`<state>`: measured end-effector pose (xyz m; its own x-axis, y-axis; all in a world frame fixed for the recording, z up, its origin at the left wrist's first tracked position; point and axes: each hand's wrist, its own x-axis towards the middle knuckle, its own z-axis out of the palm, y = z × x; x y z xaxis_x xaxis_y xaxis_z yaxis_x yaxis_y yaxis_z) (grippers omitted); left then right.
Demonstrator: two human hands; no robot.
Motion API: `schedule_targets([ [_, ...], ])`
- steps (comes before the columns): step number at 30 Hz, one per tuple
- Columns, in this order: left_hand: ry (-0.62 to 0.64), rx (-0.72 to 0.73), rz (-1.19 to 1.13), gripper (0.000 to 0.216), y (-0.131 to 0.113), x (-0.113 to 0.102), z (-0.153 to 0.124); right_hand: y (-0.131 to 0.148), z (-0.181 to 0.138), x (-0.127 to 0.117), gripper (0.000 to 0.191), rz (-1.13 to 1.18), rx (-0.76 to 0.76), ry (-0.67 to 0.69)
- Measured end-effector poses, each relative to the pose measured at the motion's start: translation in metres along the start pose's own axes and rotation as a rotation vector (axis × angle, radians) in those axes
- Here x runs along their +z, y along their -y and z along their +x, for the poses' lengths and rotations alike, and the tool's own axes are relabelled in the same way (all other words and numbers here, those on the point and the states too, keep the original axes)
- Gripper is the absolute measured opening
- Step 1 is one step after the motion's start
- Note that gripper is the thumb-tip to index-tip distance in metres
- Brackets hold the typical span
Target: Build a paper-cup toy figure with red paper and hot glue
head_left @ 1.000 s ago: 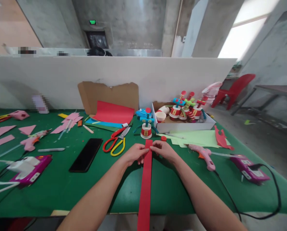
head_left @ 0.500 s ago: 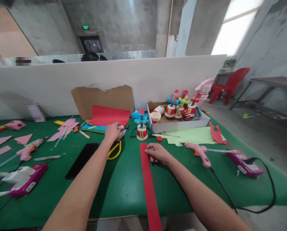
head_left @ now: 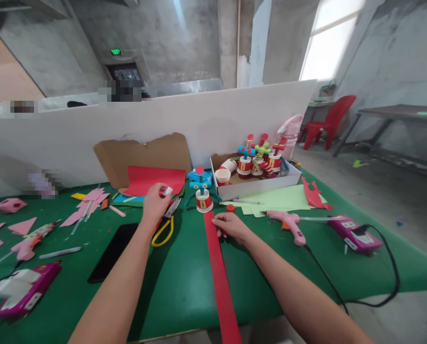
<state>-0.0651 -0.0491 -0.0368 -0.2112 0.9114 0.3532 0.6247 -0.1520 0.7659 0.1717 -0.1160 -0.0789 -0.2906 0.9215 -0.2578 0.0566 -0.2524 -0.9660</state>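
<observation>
My left hand is closed, pinching a small white piece that I cannot name for certain. Just below it, partly hidden by my wrist, lie scissors with a yellow handle loop. My right hand has curled fingers gripping the right edge of a long red paper strip near its far end. The strip runs toward me over the table's front edge. Beyond its tip stands a paper-cup figure with a blue head and dark green coiled arms. A red bottle cap sits close to my right hand.
A white box holds several similar figures. Glue guns lie right and left, with power strips and cords. A black phone, red paper sheet, light green sheets and pink scraps lie about.
The view has shifted slightly right. My left hand, still pinching the white piece, has moved a little left, uncovering more of the scissors. My right hand stays at the strip.
</observation>
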Motion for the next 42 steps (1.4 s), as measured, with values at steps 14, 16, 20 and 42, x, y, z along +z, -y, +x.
schedule_targets([
  [14,0.255,0.512,-0.25,0.01,-0.033,0.03,-0.093,-0.001,-0.002,-0.002,0.023,0.135,-0.173,-0.019],
  [16,0.21,0.565,-0.203,0.009,-0.034,0.029,-0.096,-0.003,-0.002,0.0,0.027,0.19,-0.175,-0.022],
  [20,0.178,0.642,-0.124,0.009,-0.034,0.028,-0.099,-0.004,-0.002,0.002,0.028,0.32,-0.149,-0.002],
  [42,0.172,0.03,-0.427,0.023,-0.015,0.029,-0.084,0.002,-0.005,0.008,0.023,0.342,-0.227,-0.088],
])
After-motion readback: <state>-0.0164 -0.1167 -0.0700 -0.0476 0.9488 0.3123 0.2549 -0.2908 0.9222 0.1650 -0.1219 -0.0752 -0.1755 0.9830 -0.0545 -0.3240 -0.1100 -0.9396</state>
